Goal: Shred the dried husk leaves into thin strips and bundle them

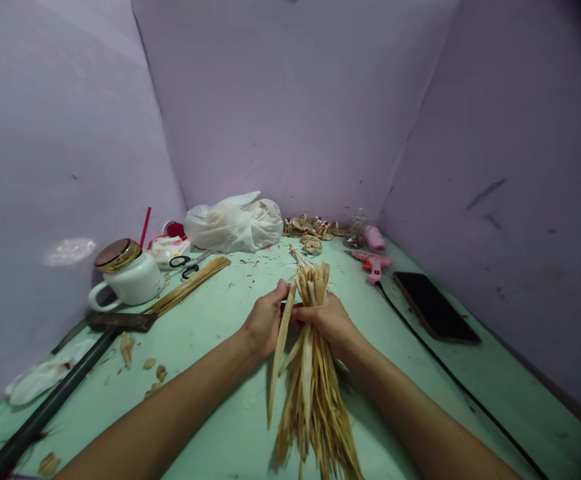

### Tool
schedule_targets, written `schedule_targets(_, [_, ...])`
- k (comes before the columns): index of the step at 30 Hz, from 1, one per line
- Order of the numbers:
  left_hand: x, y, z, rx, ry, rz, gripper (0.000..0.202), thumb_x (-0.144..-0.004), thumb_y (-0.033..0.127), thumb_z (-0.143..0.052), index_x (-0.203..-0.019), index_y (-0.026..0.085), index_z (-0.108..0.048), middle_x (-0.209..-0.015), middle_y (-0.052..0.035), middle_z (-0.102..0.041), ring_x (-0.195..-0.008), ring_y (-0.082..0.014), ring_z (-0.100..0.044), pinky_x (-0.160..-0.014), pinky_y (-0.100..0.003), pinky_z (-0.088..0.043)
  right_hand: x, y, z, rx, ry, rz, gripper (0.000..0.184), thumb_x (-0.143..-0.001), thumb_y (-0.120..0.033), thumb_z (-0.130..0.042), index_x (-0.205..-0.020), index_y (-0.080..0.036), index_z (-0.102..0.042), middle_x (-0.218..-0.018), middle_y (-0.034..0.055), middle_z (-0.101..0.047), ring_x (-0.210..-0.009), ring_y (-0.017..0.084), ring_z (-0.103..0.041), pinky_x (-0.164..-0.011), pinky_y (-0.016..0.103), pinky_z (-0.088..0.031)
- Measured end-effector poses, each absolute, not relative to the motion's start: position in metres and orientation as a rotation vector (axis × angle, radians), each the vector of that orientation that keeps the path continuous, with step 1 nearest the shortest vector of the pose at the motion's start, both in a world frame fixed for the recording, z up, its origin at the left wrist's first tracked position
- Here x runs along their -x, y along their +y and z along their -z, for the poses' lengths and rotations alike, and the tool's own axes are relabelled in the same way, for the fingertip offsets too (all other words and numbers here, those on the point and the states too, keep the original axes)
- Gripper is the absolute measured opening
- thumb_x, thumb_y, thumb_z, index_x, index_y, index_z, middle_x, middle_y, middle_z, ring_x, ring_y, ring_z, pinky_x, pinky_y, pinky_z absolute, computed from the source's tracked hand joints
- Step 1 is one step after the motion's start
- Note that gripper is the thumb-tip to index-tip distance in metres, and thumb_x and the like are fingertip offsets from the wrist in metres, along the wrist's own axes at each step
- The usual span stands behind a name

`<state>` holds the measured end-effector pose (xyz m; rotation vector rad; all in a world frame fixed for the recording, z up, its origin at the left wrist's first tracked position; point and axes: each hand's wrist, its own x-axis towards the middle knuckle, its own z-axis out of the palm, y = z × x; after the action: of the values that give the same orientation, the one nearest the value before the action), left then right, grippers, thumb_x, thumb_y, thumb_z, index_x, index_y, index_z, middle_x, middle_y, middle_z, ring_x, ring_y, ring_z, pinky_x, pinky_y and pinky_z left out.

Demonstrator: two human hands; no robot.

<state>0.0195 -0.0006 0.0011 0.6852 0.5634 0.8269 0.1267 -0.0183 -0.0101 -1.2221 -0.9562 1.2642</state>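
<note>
A thick bundle of dried, straw-coloured leaf strips point(320, 400) hangs down toward me over the green table. My right hand point(333, 320) is closed around its upper part, with short strip ends sticking up above the fingers. Beside it on the left, my left hand point(266, 319) pinches a single dried leaf strip point(281, 357) between thumb and fingers. That strip lies apart from the bundle along most of its length and points downward. The fingertips of both hands nearly meet, and the bundle partly hides them.
On the left stand a hammer point(120, 323), a white mug point(135, 280), scissors point(190, 264) and a bunch of thin straw point(195, 285). A plastic bag point(235, 223) and woven pieces point(312, 244) sit at the back. On the right lie a pink glue gun point(374, 264) and a phone point(435, 307).
</note>
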Motion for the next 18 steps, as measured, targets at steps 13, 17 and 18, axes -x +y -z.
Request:
schedule_targets(13, [-0.010,0.011,0.017,-0.797,0.773,-0.842,0.015,-0.055,0.010,-0.066,-0.070,0.009,-0.063,-0.058,-0.0046,-0.062,-0.050,-0.0127,-0.056,-0.058,-0.026,-0.046,-0.128,-0.019,0.006,1.183,-0.840,-1.350,0.014,-0.045,-0.012,-0.056,-0.058,-0.014,-0.057,-0.043,-0.0018,-0.056,-0.039,0.012,-0.050,-0.044,0.024,-0.042])
schedule_targets(17, [-0.010,0.011,0.016,-0.857,0.862,-0.917,0.014,-0.052,0.015,-0.067,-0.064,0.012,-0.059,-0.053,-0.0032,-0.062,-0.048,-0.0141,-0.056,-0.056,-0.027,-0.046,-0.134,-0.014,0.012,1.284,-0.862,-1.235,0.013,-0.045,-0.010,-0.052,-0.056,-0.015,-0.057,-0.043,-0.0027,-0.054,-0.040,0.011,-0.049,-0.043,0.023,-0.042])
schedule_targets(18, [-0.010,0.011,0.016,-0.882,0.860,-0.924,0.015,-0.052,0.016,-0.067,-0.064,0.012,-0.059,-0.052,-0.0028,-0.062,-0.048,-0.0141,-0.056,-0.055,-0.027,-0.046,-0.135,-0.013,0.013,1.310,-0.864,-1.227,0.012,-0.045,-0.010,-0.052,-0.055,-0.015,-0.056,-0.041,-0.0029,-0.053,-0.039,0.011,-0.048,-0.042,0.023,-0.041])
